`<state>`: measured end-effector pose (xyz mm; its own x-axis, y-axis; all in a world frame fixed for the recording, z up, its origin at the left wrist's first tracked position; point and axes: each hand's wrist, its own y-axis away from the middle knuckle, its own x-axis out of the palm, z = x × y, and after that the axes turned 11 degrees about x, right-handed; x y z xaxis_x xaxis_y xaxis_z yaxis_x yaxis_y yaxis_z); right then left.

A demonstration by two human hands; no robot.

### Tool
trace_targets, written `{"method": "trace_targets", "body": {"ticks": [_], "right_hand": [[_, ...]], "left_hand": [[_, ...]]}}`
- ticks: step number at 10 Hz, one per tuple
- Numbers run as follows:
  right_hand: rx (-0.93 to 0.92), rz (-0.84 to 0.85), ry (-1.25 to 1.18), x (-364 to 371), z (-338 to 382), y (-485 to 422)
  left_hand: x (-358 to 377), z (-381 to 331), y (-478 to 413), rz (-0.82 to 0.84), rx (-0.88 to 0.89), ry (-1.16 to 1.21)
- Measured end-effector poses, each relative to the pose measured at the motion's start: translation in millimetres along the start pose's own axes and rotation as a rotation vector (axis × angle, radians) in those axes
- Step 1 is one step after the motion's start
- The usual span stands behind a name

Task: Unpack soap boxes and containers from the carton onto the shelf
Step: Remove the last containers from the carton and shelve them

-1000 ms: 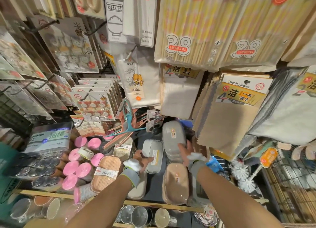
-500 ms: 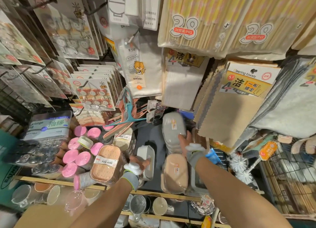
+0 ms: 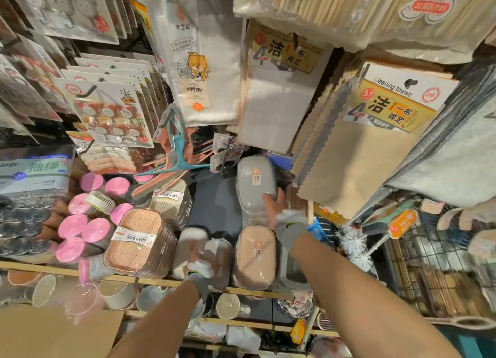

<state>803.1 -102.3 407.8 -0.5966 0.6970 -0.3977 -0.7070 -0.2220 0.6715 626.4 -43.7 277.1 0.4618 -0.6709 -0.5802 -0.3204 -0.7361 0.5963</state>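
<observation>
My left hand [image 3: 200, 267], in a grey fingerless glove and blurred, grips a grey-white soap box [image 3: 222, 259] at the shelf's front edge [image 3: 40, 268]. The box sits between a cream soap box [image 3: 189, 236] and a peach soap container [image 3: 254, 257]. My right hand [image 3: 280, 210] holds the right side of a stack of grey soap containers [image 3: 255, 179] further back, with its thumb on the top one. The brown carton [image 3: 53, 331] shows at the lower left, below the shelf.
Stacks of peach soap boxes [image 3: 137, 246] and beige soap boxes [image 3: 171, 200] stand left of my hands, beside pink-lidded jars [image 3: 80, 224]. Cleaning towels [image 3: 357, 153] hang just above the grey stack. Cups [image 3: 115, 294] fill the shelf below. A wire basket [image 3: 434, 266] is at the right.
My left hand has drawn the grey-white soap box back toward the shelf's front edge. My right hand has stayed on the grey stack. The view has tilted down and the carton has come into sight.
</observation>
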Motion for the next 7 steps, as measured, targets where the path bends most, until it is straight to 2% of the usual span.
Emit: {"method": "trace_targets", "body": {"ticks": [1,3,4,6,7], "right_hand": [[0.013,0.002,0.009,-1,1,1],[-0.005,-0.024,0.042,-4,-1,-2],[-0.002,-0.02,0.027,-3,-2,2],[0.002,-0.001,0.003,-6,3,13],[0.023,0.01,-0.05,-7,4,16]], "left_hand": [[-1,0,6,0.119,0.047,-0.207],[5,6,-10,0.13,0.058,-0.253],[-5,0,-11,0.203,0.076,-0.213],[-31,-41,-15,0.147,0.099,0.088],[-47,-86,-12,0.165,0.142,0.504]]}}
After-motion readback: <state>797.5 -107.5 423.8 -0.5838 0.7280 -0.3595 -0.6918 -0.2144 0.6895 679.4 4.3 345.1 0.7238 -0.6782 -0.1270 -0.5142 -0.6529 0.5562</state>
